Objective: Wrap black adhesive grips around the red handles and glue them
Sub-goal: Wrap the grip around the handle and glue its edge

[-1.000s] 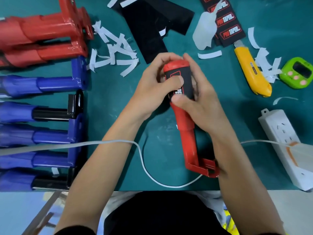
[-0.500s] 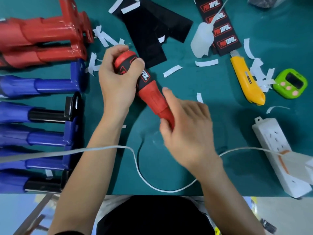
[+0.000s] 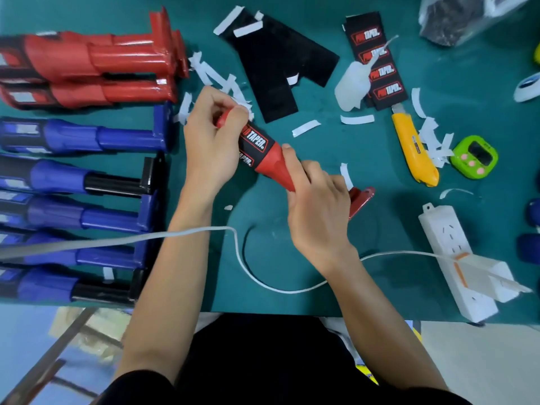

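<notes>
I see the red handle (image 3: pixel 274 168) held just above the teal tabletop (image 3: pixel 380 258), lying diagonal with its thick rounded end up-left and its flat flanged foot down-right. The black PRO TAPER wrap (image 3: pixel 257 144) is matte with red-white lettering and sits snug round the thick part. The left hand (image 3: pixel 213 141) has its grip curled round the wrapped end, fingers folded over the cap. The right hand (image 3: pixel 318 211) has its grip closed round the thin glossy red shaft, thumb near the wrap's lower edge.

Far left are stacked glossy red handles (image 3: pixel 96 68), with rows of blue handles (image 3: pixel 87 135) below, some with black shafts. Up top lie flat black adhesive sheets (image 3: pixel 280 62) and a printed wrap strip (image 3: pixel 377 62), with a soft translucent glue bottle (image 3: pixel 350 83) lying on its edge. White backing-paper scraps (image 3: pixel 216 80), curled and thin, are scattered around. On the right are a yellow utility knife (image 3: pixel 415 150), a rounded green timer (image 3: pixel 473 156) and a white power strip (image 3: pixel 450 252). A white cable (image 3: pixel 254 276) loops under both forearms.
</notes>
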The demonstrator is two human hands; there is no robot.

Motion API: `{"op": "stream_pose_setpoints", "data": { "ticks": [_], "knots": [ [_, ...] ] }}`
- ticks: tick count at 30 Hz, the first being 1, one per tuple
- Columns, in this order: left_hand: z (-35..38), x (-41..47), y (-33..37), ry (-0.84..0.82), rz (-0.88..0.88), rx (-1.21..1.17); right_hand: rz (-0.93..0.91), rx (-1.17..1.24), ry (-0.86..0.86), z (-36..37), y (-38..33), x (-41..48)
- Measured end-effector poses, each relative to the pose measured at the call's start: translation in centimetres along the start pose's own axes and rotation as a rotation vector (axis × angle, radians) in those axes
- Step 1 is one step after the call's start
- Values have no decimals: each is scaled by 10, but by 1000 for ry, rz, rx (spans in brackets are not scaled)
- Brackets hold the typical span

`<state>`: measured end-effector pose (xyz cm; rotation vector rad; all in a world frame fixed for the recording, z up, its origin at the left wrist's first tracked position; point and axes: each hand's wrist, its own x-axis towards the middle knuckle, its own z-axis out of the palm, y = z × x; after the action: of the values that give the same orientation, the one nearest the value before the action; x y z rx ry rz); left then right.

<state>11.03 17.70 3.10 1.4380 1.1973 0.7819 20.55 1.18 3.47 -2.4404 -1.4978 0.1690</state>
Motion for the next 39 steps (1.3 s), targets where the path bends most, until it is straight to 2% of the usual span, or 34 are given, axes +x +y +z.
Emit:
{"op": "stream_pose_setpoints", "data": {
  "ticks": [4, 7, 11, 15, 19, 31, 35, 39],
  "knots": [
    [-33, -9, 17, -14, 22, -104, -127, 38, 39, -13, -13, 8],
    [-73, -14, 22, -93, 24, -204, -180, 146, 74, -20, -31, 19],
    [-124, -20, 21, -203, 97, -195, -252, 229, -15, -25, -60, 37],
    [-152, -27, 19, -70, 159, -30, -362, 192, 2, -22, -91, 54],
    [-159, -31, 18, 83, 238, -6, -414, 245, 39, -16, -106, 64],
    [-194, -15, 10, -68, 130, -178, -481, 307, 160, 1, -111, 86],
    [-200, -15, 8, -46, 107, -126, -520, 259, 212, 8, -117, 93],
    [-190, -13, 10, 83, 52, 33, -544, 234, 207, 15, -124, 99]
  ]
}}
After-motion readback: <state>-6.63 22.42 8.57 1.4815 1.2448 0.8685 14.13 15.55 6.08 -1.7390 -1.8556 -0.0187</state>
